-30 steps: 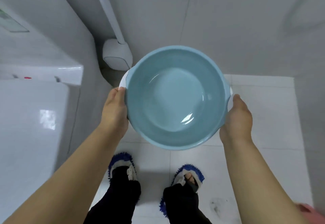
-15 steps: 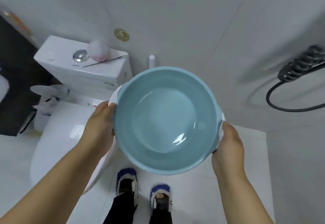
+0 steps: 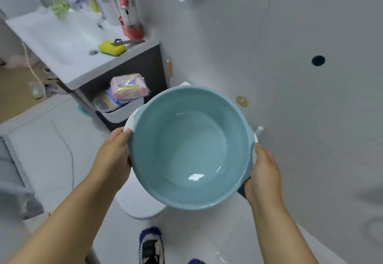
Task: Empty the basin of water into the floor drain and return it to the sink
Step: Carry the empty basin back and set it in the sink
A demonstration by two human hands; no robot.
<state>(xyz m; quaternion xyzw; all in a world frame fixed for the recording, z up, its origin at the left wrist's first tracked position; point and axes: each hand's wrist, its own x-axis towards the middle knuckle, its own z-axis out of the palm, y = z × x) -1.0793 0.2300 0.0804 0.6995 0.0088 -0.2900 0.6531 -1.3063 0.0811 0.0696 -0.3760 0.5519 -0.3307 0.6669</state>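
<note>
Return leg, apparently: round light-blue plastic basin (image 3: 189,150) gripped at both rims, left hand (image 3: 116,152), right hand (image 3: 264,172). Next: carry toward white sink counter (image 3: 62,44) at ten o'clock.

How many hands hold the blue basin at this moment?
2. The left hand grips the left rim of the blue basin; the right hand grips its right rim. Most fingers are hidden under the rim.

No lettering can be read: print on the pink packet (image 3: 129,86) and on the red-and-white bottle (image 3: 128,9) beside the sink (image 3: 62,42) is blurred beyond reading.
</note>
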